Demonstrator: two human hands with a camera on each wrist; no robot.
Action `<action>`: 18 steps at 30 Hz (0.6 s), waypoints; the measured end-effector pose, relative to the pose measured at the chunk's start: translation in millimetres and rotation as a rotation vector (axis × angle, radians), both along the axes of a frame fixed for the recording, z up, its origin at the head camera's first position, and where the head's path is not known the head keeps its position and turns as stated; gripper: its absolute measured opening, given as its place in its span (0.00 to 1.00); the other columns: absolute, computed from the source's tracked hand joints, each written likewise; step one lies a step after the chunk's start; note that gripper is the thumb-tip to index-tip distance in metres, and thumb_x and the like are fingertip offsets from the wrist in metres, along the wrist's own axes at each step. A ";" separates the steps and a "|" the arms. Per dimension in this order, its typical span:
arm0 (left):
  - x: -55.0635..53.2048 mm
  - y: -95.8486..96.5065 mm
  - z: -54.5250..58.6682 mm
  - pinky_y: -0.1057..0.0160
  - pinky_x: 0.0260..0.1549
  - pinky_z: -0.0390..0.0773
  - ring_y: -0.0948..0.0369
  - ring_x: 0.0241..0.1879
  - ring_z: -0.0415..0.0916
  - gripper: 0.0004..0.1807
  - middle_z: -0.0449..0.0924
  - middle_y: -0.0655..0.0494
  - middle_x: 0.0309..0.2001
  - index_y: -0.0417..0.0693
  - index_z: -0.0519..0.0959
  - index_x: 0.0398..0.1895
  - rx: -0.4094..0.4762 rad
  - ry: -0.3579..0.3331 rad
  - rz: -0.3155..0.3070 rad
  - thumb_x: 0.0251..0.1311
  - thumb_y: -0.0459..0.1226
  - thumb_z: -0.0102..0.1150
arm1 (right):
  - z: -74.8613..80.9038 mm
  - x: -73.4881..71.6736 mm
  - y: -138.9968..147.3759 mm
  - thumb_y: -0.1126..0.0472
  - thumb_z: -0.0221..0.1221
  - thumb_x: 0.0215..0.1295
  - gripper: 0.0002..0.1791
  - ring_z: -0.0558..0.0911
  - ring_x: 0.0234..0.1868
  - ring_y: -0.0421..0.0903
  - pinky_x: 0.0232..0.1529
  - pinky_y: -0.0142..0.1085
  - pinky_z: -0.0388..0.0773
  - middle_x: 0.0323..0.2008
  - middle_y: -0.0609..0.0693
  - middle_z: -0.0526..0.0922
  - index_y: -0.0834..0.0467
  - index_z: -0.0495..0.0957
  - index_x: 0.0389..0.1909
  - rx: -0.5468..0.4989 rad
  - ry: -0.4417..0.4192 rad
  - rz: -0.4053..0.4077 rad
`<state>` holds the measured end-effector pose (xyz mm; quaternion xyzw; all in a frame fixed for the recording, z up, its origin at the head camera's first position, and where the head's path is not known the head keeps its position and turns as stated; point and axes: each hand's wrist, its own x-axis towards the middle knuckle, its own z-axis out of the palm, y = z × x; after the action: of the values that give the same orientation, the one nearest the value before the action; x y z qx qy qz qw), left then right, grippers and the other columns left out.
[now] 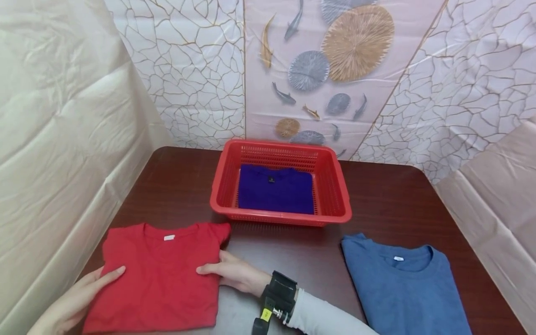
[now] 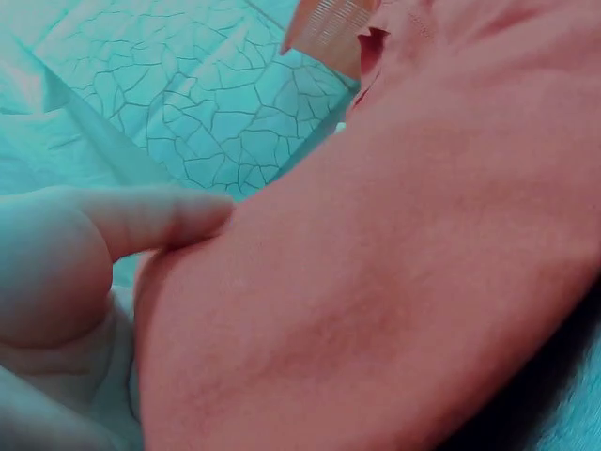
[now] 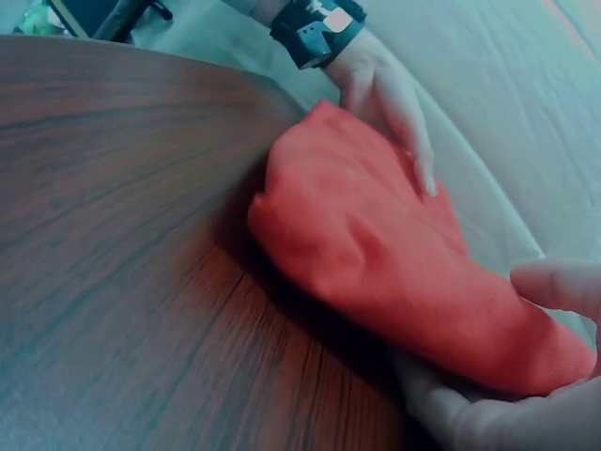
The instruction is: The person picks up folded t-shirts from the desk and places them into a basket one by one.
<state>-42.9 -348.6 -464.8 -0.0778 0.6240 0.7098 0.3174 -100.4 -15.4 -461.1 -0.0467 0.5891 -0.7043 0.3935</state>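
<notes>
A folded red T-shirt [image 1: 163, 279] with a white neck label lies at the near left of the table in the head view. My left hand [image 1: 75, 300] grips its left edge, thumb on top and fingers beneath. On the opposite edge my right hand [image 1: 236, 272] pinches the shirt between thumb and fingers. The right wrist view shows those fingers [image 3: 432, 399] under the cloth, and the shirt [image 3: 347, 225] bulging between both hands. In the left wrist view the left thumb [image 2: 178, 218] presses on the fabric.
A red plastic basket [image 1: 280, 217] stands at the table's back middle, with a folded dark blue T-shirt [image 1: 274, 190] inside. At the right lies a folded blue T-shirt [image 1: 412, 288]. Pale cloth [image 1: 63, 116] hangs along the left side of the brown table [image 1: 180, 186].
</notes>
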 end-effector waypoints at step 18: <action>4.3 1.6 26.4 0.52 0.50 0.76 0.59 0.54 0.71 0.18 0.77 0.68 0.53 0.76 0.61 0.58 0.126 -0.005 -0.012 0.72 0.41 0.29 | 35.8 20.4 31.6 0.64 0.58 0.56 0.21 0.81 0.41 0.46 0.36 0.37 0.81 0.45 0.56 0.83 0.62 0.72 0.53 -0.056 0.132 -0.071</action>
<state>-38.6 -347.0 -438.4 -0.0555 0.5777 0.7455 0.3276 -80.0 16.2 -425.4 -0.0830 0.5950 -0.7294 0.3272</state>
